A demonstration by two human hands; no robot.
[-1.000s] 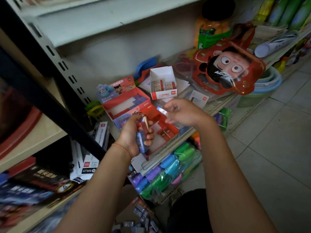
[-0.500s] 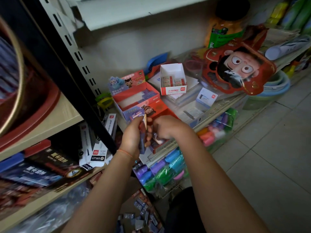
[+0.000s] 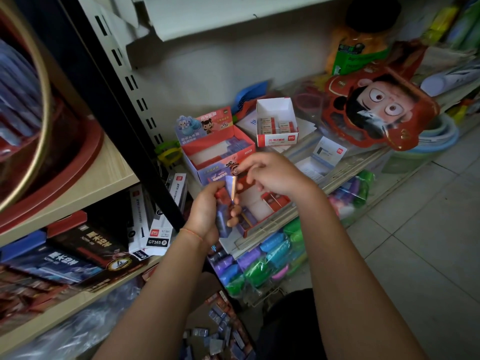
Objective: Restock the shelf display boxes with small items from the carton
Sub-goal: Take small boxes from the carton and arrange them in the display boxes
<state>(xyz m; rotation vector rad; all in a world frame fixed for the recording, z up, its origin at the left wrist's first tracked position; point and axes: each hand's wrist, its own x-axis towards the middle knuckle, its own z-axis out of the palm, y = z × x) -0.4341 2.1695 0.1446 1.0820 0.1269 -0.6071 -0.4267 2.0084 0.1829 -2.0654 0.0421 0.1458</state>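
Carton [image 3: 215, 331] sits nearest, low between my forearms, with loose little packets lying in it. Above it my left hand [image 3: 207, 211] curls round a stack of small wrapped packets [image 3: 225, 203], red and purple, gripped by their long sides with the top one standing proud. I judge them light, stiff and boxy, but the glossy wrap looks slippery, so the narrow edges are the place to pinch, one packet at a time. My right hand [image 3: 275, 175] hovers just beyond, fingers bent toward the top of the stack; whether they already have a packet I cannot tell. Directly under both hands lies the red display box [image 3: 262, 209] at the shelf's front edge, its cardboard dividers thin and easily bent, with open compartments showing pale floor. Behind it stands the pink display box [image 3: 218, 154], its tall printed back card limiting entry to the top and front. Farther back sits a white box of erasers [image 3: 277, 123]. The black upright post [image 3: 124, 126] crowds my left side; to the right, over the tiled floor [image 3: 415, 242], there is free room to swing.
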